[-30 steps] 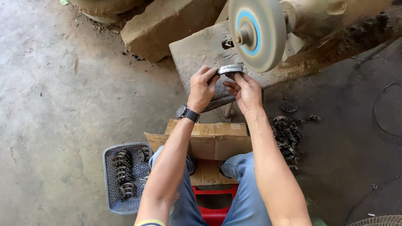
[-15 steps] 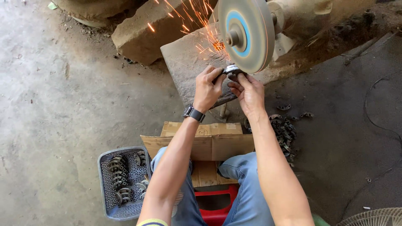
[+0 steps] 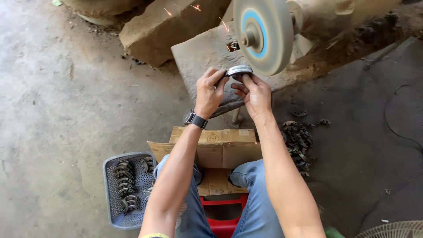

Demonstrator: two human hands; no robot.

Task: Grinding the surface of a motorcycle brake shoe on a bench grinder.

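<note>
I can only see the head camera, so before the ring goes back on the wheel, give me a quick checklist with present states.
1. Left hand grips the curved metal piece: ok.
2. Right hand grips it too: ok.
3. Fingers apart from the grinding wheel: ok, though close.
4. Piece touching the wheel: cannot tell; a few sparks fly.
5. Cardboard covers the knees: ok.
6. Grey basket of parts beside the left leg: ok.
</note>
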